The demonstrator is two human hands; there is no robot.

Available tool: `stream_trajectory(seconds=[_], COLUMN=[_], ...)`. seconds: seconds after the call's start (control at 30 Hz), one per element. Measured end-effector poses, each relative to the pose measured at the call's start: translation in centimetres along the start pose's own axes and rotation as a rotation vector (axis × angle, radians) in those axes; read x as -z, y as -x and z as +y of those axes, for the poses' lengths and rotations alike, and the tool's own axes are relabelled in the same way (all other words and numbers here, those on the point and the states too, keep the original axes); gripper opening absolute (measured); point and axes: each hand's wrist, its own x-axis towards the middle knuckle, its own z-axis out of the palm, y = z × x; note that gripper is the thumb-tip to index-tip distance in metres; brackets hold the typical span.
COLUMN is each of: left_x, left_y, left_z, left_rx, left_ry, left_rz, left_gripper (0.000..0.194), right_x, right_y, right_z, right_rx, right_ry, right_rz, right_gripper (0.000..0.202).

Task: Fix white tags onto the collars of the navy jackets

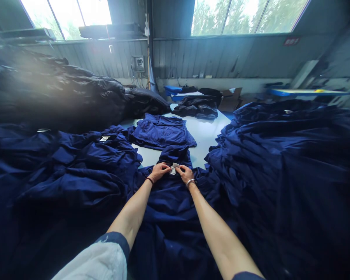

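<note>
A navy blue garment (172, 210) lies spread in front of me, its upper part reaching away across the table. At its neck area a small white label (173, 170) stands out against the dark cloth. My left hand (160, 171) pinches the label's left side between thumb and fingers. From the other side, my right hand (185, 173) grips its upper right edge, fingertips close to those of the left. Just beyond, a folded navy garment (163, 131) rests on the white tabletop (201, 130).
Navy garments are heaped at the left (84, 171) and in a taller pile (280, 155) at the right. Behind the left heap rises a large mound of black garments (61, 89). A smaller black bundle (196, 106) sits at the table's far end.
</note>
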Motion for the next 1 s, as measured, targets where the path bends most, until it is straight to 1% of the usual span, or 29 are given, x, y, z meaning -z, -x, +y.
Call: stream_trajectory(seconds=[0.23, 0.4, 0.47, 0.6, 0.67, 0.77, 0.9, 1.0], left_x=[0.0, -0.1, -0.2, -0.2, -0.2, -0.1, 0.0, 0.2], left_y=[0.1, 0.0, -0.1, -0.1, -0.1, -0.1, 0.0, 0.2], left_z=[0.0, -0.2, -0.2, -0.3, -0.3, -0.3, -0.1, 0.3], left_rx=[-0.007, 0.009, 0.017, 0.022, 0.015, 0.009, 0.009, 0.012], left_ry=[0.034, 0.042, 0.039, 0.040, 0.048, 0.040, 0.030, 0.029], left_rz=[-0.014, 0.003, 0.001, -0.004, -0.001, -0.016, -0.032, -0.035], left_gripper=[0.032, 0.030, 0.029, 0.030, 0.031, 0.031, 0.028, 0.030], right_x=[-0.2, 0.3, 0.6, 1.0, 0.9, 0.6, 0.4, 0.4], right_y=[0.1, 0.3, 0.4, 0.5, 0.5, 0.5, 0.3, 0.2], right_z=[-0.3, -0.7, -0.8, -1.0, -1.1, -1.0, -0.8, -0.8], right_rx=[-0.009, -0.036, -0.015, 0.047, 0.058, 0.038, 0.003, -0.017], right_ry=[0.028, 0.059, 0.037, 0.042, 0.075, 0.097, 0.070, 0.059], right_rz=[0.029, 0.006, -0.027, -0.078, -0.076, -0.057, -0.030, -0.020], right_gripper=[0.049, 0.058, 0.054, 0.040, 0.036, 0.034, 0.035, 0.037])
